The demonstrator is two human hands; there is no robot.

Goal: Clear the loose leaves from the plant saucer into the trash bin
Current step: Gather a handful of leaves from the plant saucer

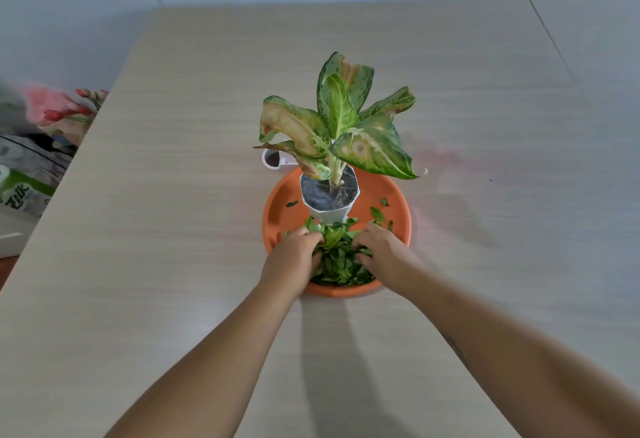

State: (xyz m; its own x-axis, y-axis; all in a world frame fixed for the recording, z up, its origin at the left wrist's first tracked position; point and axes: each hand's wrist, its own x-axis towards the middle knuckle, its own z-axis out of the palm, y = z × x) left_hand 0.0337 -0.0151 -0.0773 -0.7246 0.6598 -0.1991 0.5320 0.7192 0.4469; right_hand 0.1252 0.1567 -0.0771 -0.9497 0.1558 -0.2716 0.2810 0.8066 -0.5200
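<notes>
An orange plant saucer (pixel 388 195) sits on the pale wooden table. In it stands a white pot (pixel 330 210) holding a plant (pixel 341 118) with green and browned leaves. A heap of loose green leaves (pixel 337 259) lies in the saucer's near part, and a few single leaves (pixel 377 212) are scattered to the right and left of the pot. My left hand (pixel 294 257) and my right hand (pixel 384 250) press in on the heap from both sides, fingers curled into the leaves. No trash bin is in view.
A small white object (pixel 273 159) with a dark hole lies behind the saucer on the left. Off the table's left edge are pink flowers (pixel 57 110) and a green-and-white package (pixel 20 191). The table (pixel 173 229) stretches wide on all sides.
</notes>
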